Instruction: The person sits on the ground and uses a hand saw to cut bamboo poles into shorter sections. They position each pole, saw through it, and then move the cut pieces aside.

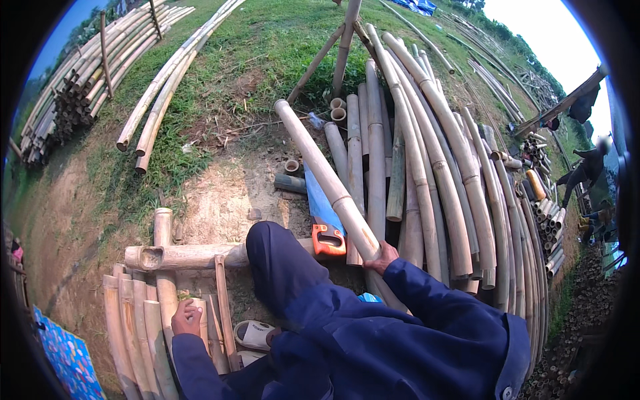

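My right hand (382, 258) is wrapped round the lower end of a pale bamboo pole (320, 160), which slants up and to the left away from me. At lower left, my left hand (187, 317) has its fingers curled in beside the upright bamboo pieces (133, 320). A small greenish bit shows at its fingertips, too small to name. Between my hands, a handsaw (328, 240) with an orange handle and blue blade leans against a horizontal bamboo log (200, 257). My bent knee (280, 257) rests across that log.
Many long bamboo poles (437, 160) lie stacked close on my right. Cut bamboo stubs (291, 182) sit on the ground ahead, below a wooden tripod post (345, 47). Two long poles (173, 87) lie on the grass, and another stack (87, 73) stands far left. A person (587, 170) is at far right.
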`<state>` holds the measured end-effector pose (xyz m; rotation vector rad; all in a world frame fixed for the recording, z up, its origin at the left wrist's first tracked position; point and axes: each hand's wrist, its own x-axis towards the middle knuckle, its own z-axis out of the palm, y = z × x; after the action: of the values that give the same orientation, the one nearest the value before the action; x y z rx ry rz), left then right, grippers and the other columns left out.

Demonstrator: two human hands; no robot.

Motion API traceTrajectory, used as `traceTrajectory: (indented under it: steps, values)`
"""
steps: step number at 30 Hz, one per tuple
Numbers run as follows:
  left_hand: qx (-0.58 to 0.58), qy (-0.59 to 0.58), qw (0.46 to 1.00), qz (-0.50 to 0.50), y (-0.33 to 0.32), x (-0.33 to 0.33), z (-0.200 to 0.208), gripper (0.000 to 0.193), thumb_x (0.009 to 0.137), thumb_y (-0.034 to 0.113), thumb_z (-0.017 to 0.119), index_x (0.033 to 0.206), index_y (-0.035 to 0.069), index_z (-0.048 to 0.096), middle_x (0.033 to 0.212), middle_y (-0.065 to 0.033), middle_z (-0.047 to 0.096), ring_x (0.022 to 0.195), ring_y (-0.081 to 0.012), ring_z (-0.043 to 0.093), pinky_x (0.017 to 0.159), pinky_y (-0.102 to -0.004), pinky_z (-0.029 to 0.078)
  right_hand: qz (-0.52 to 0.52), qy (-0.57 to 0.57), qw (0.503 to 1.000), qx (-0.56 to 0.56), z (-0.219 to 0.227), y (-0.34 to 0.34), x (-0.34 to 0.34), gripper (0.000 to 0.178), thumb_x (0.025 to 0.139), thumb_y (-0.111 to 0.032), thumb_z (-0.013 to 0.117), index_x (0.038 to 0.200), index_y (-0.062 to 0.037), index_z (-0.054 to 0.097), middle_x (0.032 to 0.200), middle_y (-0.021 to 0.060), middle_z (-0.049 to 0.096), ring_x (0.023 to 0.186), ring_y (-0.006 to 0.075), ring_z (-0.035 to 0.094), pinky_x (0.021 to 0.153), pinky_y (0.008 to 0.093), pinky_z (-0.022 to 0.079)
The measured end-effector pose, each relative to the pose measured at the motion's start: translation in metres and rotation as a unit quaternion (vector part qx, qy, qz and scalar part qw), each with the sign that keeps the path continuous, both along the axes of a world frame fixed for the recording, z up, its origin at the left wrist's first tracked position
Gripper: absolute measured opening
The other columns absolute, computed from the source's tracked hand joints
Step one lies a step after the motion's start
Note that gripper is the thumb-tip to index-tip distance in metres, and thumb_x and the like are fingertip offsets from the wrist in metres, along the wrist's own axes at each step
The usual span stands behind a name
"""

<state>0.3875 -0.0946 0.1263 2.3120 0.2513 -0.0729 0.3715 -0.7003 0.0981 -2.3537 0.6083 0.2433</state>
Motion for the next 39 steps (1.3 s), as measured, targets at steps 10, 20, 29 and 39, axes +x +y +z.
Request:
traceTrajectory:
  steps: [10, 20, 29, 39]
  values:
    - [0.118, 0.098, 0.988, -0.009, 0.017, -0.003, -0.032, 0.040, 0.084, 0.023, 0.081, 0.118, 0.003, 0.070, 0.094, -0.0164, 0.076, 0.089, -0.0300, 0.074, 0.081, -0.0415, 0.058, -0.087, -0.147, 0.985, -0.025, 0.064, -0.029, -0.114, 0.078, 0.059, -0.027, 0.088, 0.123, 0.0035, 0.056, 0.111, 0.0231, 0.066, 0.105, 0.0381, 0.067, 0.094, 0.0457, 0.054]
    - [0.078, 0.039, 0.996, 0.022, 0.017, -0.013, -0.006, 0.041, 0.084, 0.022, 0.081, 0.118, 0.002, 0.069, 0.092, -0.0169, 0.076, 0.086, -0.0295, 0.074, 0.078, -0.0411, 0.058, -0.188, -0.116, 0.951, -0.218, 0.139, -0.150, -0.007, 0.076, 0.061, -0.026, 0.086, 0.121, 0.0100, 0.058, 0.112, 0.0279, 0.069, 0.108, 0.0426, 0.067, 0.098, 0.0455, 0.054]
    - [0.082, 0.020, 0.994, 0.065, 0.031, -0.026, 0.009, 0.041, 0.084, 0.020, 0.080, 0.119, 0.002, 0.067, 0.095, -0.0159, 0.076, 0.083, -0.0268, 0.074, 0.074, -0.0390, 0.058, -0.214, -0.042, 0.929, -0.298, 0.118, -0.270, 0.075, 0.081, 0.061, -0.028, 0.091, 0.124, 0.0065, 0.055, 0.126, 0.0282, 0.064, 0.122, 0.0416, 0.061, 0.107, 0.0454, 0.050]
    - [0.021, 0.027, 0.998, 0.060, 0.054, -0.037, -0.027, 0.033, 0.087, 0.009, 0.074, 0.118, 0.000, 0.065, 0.089, -0.0150, 0.072, 0.077, -0.0215, 0.068, 0.070, -0.0361, 0.054, -0.224, 0.061, 0.890, -0.393, 0.111, -0.298, 0.111, 0.081, 0.086, -0.023, 0.076, 0.157, -0.0197, 0.037, 0.152, 0.0132, 0.049, 0.143, 0.0312, 0.047, 0.116, 0.0514, 0.039]
